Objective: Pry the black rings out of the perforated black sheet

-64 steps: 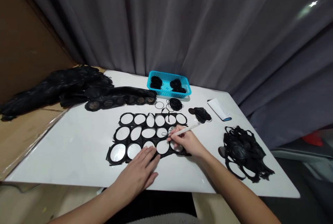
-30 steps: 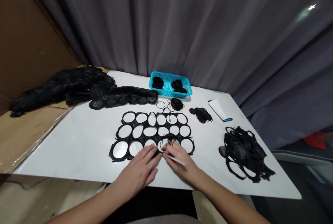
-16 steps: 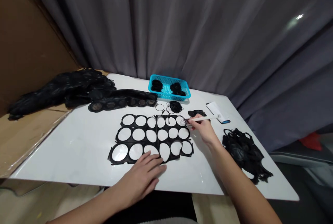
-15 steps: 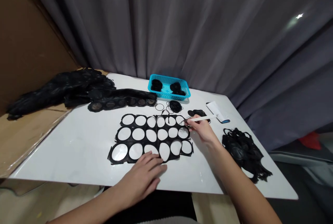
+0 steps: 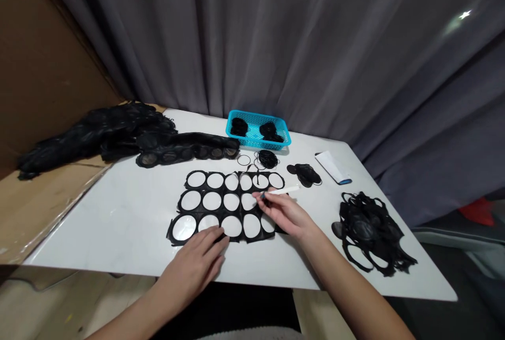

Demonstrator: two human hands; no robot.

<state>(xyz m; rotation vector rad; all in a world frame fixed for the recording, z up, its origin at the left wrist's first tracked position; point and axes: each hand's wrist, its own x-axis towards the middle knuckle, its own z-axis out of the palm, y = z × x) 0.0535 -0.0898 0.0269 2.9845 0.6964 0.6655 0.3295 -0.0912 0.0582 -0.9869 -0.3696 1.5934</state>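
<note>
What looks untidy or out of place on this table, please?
The black heap on the right looks untidy: it lies crumpled and tangled, unlike the flatter perforated sheet in the middle. One thin ring also lies alone, left of the black bundle. I see no spill.

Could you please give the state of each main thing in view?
Black sheet with round holes: flat, left hand at near edge
White pen-shaped tool: held tilted in right hand
Blue perforated plastic basket: open, holding black bundles
Shiny black layered material: heaped
Black holed scraps: heaped, tangled
Grey fabric curtain: hanging in folds
</note>
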